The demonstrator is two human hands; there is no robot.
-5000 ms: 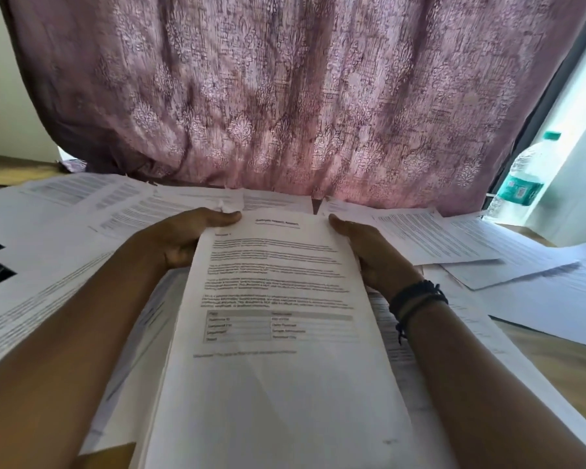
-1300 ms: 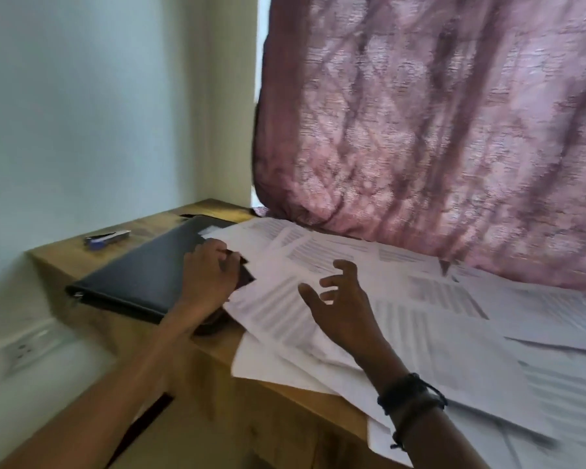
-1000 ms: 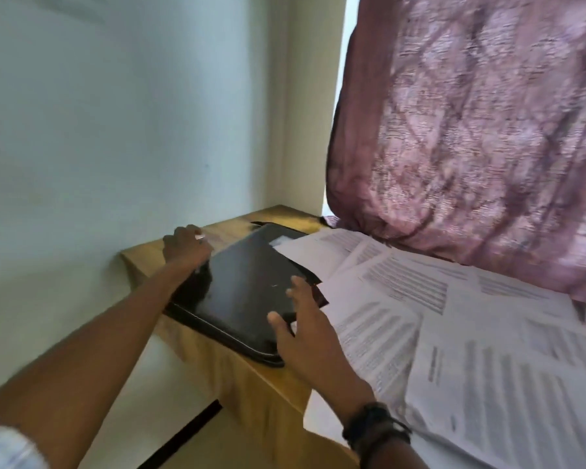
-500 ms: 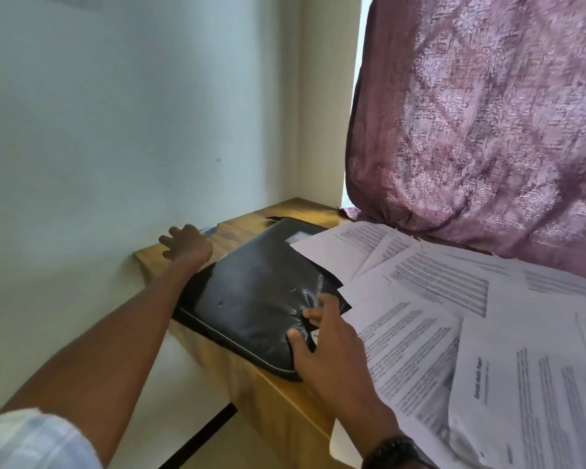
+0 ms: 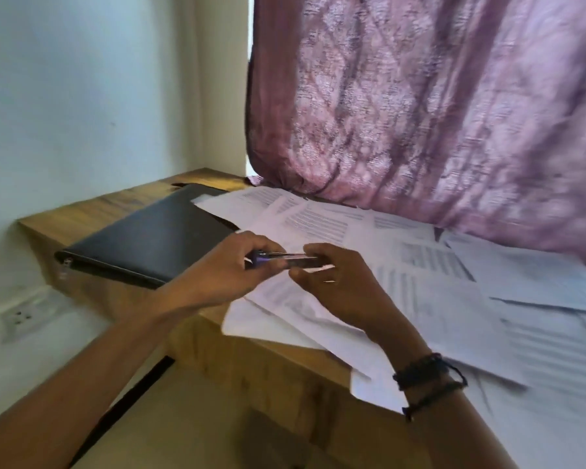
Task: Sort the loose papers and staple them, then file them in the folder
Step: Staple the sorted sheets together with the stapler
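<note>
A pink curtain (image 5: 420, 113) was hung behind a wooden desk (image 5: 92, 211), over which loose papers (image 5: 454, 299) were spread unsorted, with several sheets left overhanging the front edge. A slide was judged the likeliest trouble: the overhanging sheets could be dragged off by a forearm brushed across them. Pages could also be stapled out of order, since no set was seen squared up. A black folder (image 5: 149, 238) was laid shut at the desk's left end, its right edge covered by paper. The left hand (image 5: 224, 275) and right hand (image 5: 339, 286) were held close together just above the papers, near the front edge, with both forearms reached forward. Between them a small stapler (image 5: 285, 258) was held level. Its blue end was wrapped by the curled left fingers, and its other end was pinched between right thumb and fingertips. It could be fumbled if one grip were released early. Whether its jaws were closed could not be told through the blur.
</note>
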